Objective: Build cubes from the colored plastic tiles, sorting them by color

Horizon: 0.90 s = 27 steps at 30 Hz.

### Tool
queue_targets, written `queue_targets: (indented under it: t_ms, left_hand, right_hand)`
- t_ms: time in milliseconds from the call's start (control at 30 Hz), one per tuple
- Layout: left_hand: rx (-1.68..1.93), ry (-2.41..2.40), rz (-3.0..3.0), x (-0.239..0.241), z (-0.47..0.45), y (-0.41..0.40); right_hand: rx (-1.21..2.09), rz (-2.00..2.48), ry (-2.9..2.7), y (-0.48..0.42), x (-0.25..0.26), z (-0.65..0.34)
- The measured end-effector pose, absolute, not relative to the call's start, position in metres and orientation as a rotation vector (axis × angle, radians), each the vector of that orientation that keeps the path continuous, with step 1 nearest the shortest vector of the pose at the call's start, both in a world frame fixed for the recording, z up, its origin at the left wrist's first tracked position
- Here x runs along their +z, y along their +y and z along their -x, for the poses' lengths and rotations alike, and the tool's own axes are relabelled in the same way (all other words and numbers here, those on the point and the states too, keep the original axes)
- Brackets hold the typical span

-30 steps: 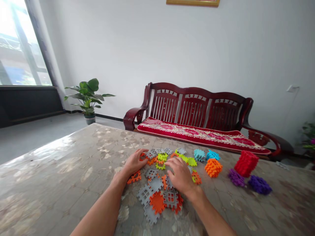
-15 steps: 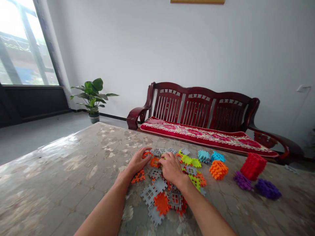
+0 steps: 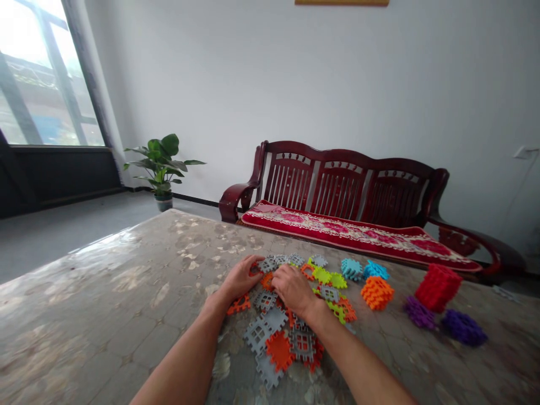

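Flat plastic interlocking tiles with notched edges lie in a loose heap under and around my hands. At the heap's left side, my left hand [image 3: 242,278] curls its thumb and fingers around an orange tile [image 3: 255,269], mostly covered by the hand. My right hand [image 3: 292,288] is over the middle, its fingers bent and pressed together beside another orange tile [image 3: 267,280]; what its fingertips hold is hidden. Closer to me lie a grey window tile [image 3: 257,334], a solid orange tile [image 3: 279,350] and a dark grey window tile [image 3: 302,343].
Right of the heap stand an orange stack [image 3: 377,292], a light blue stack [image 3: 351,269] and a red stack [image 3: 437,287], with purple tiles [image 3: 464,327] near them. Lime tiles [image 3: 322,275] edge the heap. A wooden bench [image 3: 337,185] stands beyond the patterned table [image 3: 126,304].
My hands stay over the same part of the heap, with slight finger movement. The view has shifted a little, and the stacks look unchanged.
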<state>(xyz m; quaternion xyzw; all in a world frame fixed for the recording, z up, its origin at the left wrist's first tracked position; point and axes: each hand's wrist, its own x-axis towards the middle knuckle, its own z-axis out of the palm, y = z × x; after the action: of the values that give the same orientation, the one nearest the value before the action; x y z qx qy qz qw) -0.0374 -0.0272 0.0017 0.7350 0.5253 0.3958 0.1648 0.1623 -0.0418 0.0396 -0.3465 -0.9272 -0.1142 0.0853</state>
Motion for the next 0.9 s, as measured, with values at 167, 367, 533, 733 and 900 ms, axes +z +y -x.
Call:
queue_targets:
  t_ms: [167, 367, 533, 733, 900]
  left_hand:
    - [1.039, 1.491, -2.178, 0.003, 0.037, -0.027]
    - [0.98, 1.491, -2.253, 0.001, 0.039, -0.028]
    - [0.932, 1.515, -2.283, -0.004, 0.039, -0.025]
    - [1.094, 1.377, -2.187, 0.007, 0.034, -0.026]
    - [1.18, 1.342, -1.915, 0.017, 0.02, -0.029]
  right_hand:
    - [-0.519, 0.934, -2.837, -0.041, 0.033, -0.161]
    - [-0.241, 1.046, -2.658, -0.046, 0.036, -0.167]
    - [0.404, 1.209, -2.364, -0.038, 0.046, -0.173]
    - [0.996, 1.226, -1.993, -0.024, 0.038, -0.176]
    - [0.719, 1.286, -1.609, -0.037, 0.031, -0.17]
